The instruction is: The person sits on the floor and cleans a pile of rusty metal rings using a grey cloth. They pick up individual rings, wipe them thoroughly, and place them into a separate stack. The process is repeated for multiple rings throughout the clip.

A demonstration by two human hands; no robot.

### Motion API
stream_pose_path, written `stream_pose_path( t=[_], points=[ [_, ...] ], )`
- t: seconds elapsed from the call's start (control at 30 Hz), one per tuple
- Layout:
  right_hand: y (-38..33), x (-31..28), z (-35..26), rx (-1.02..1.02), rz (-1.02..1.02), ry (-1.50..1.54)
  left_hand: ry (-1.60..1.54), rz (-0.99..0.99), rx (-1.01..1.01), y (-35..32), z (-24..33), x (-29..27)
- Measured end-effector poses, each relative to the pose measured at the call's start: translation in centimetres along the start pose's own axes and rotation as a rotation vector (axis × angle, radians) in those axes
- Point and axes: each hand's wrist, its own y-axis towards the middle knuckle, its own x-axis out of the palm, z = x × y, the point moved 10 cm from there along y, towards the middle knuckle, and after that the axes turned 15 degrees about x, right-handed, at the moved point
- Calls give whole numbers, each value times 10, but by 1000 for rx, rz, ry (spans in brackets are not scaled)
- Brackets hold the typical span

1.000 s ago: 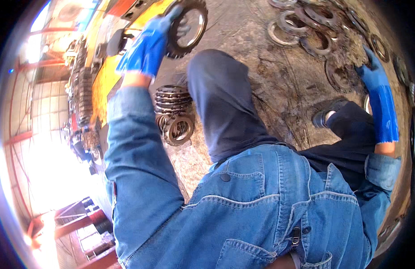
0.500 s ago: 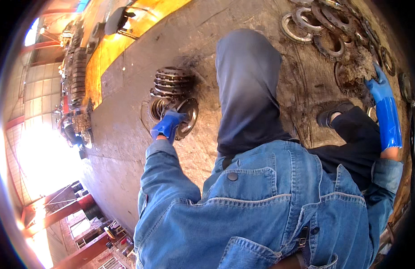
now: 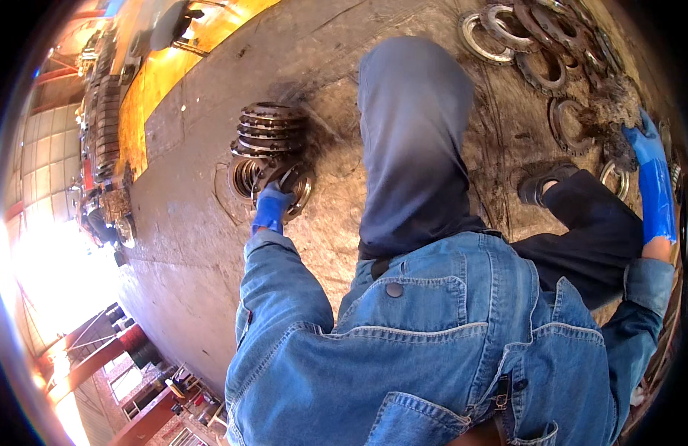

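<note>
My left hand [image 3: 272, 209], in a blue glove, is closed on the rim of a toothed metal disc [image 3: 286, 186] lying flat on the floor [image 3: 188, 223], just in front of a stack of similar discs [image 3: 269, 128]. My right hand [image 3: 643, 141], gloved too, rests far out to the right with fingers spread beside a clump of dirty rags [image 3: 617, 111]; it grips nothing that I can see. More rings [image 3: 522, 37] lie scattered beyond my knee. A sandalled foot [image 3: 543, 182] sits near a small ring [image 3: 615, 178].
</note>
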Motion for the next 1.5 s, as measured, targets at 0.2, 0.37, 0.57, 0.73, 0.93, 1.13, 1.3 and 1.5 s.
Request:
stream_pose_path(
  t=[0.2, 0.37, 0.57, 0.73, 0.93, 1.13, 1.3, 1.5],
  points=[
    [18, -43, 22, 34, 58, 188, 431, 165, -38, -22, 49, -63],
    [8, -33, 36, 205, 2, 511, 541, 398, 115, -25, 10, -74],
    [-75, -63, -31, 353, 23, 1367, 474, 401, -7, -14, 39, -114],
    [-17, -112, 18, 267, -264, 832, 21, 760, 368, 72, 114, -232],
    [-74, -77, -13, 201, -55, 990, -86, 535, 751, 173, 332, -350],
    [-92, -86, -2, 139, -333, 1768, 67, 139, 955, 230, 582, -244],
    [-103, -90, -3, 137, -184, 1825, 461, 49, 966, 232, 696, -119],
    [-113, -98, 34, 347, 136, 1662, 661, 310, 1277, 258, 791, -29]
  ],
)
